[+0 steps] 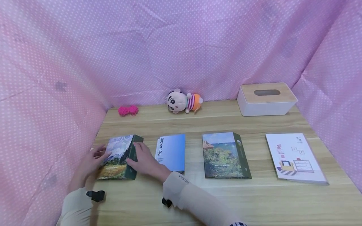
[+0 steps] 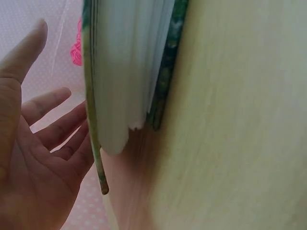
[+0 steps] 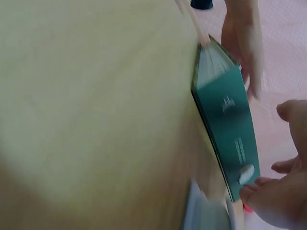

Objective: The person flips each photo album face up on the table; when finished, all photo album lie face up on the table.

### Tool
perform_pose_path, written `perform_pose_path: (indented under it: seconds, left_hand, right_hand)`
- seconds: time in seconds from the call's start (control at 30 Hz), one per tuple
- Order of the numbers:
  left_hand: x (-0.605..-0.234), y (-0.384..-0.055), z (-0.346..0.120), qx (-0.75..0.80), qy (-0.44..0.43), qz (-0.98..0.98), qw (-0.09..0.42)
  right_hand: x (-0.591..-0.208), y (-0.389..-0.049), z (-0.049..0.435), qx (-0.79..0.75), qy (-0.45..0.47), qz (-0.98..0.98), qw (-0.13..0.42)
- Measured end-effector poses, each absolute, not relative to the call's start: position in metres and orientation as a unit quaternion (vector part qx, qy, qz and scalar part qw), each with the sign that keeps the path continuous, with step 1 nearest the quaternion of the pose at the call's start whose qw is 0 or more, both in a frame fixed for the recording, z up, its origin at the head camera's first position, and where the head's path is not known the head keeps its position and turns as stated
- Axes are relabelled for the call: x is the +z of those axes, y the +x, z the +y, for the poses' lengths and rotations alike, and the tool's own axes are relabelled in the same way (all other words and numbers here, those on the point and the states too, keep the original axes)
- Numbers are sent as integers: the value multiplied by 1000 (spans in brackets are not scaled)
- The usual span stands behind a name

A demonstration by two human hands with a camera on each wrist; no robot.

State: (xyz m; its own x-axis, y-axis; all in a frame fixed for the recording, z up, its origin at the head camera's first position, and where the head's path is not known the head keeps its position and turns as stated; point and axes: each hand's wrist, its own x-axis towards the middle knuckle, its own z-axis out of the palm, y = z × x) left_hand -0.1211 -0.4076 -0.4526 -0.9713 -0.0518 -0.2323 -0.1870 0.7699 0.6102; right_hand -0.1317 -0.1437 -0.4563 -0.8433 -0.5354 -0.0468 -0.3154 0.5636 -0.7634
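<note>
A thick photo album [image 1: 116,153] with a painted landscape cover and dark green spine lies at the left of the table. My left hand [image 1: 91,161] is at its left edge, fingers extended; in the left wrist view they reach beside the cover edge, and the album's white pages [image 2: 127,62] show between the covers. My right hand [image 1: 145,160] is on the spine side. The right wrist view has its fingertips close at the far end of the green spine [image 3: 228,129], with the thumb held apart.
To the right lie a blue Polaroid album [image 1: 173,152], another painted photo album [image 1: 222,157] and a white illustrated book [image 1: 295,157]. Along the back are pink yarn [image 1: 128,110], a plush toy [image 1: 181,102] and a tissue box [image 1: 267,99]. Pink dotted cloth [image 1: 181,47] hangs around the table.
</note>
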Motion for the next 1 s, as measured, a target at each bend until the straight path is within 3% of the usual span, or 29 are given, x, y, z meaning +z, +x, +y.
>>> perform_pose_path:
  seconds: [0.37, 1.0]
  left_hand:
    - [-457, -130, -397, 322, -114, 930, 139]
    - [-455, -134, -379, 351, -118, 917, 145]
  right_hand:
    - [-459, -118, -162, -392, -183, 886, 168]
    - [-460, -112, -163, -448, -173, 861, 166]
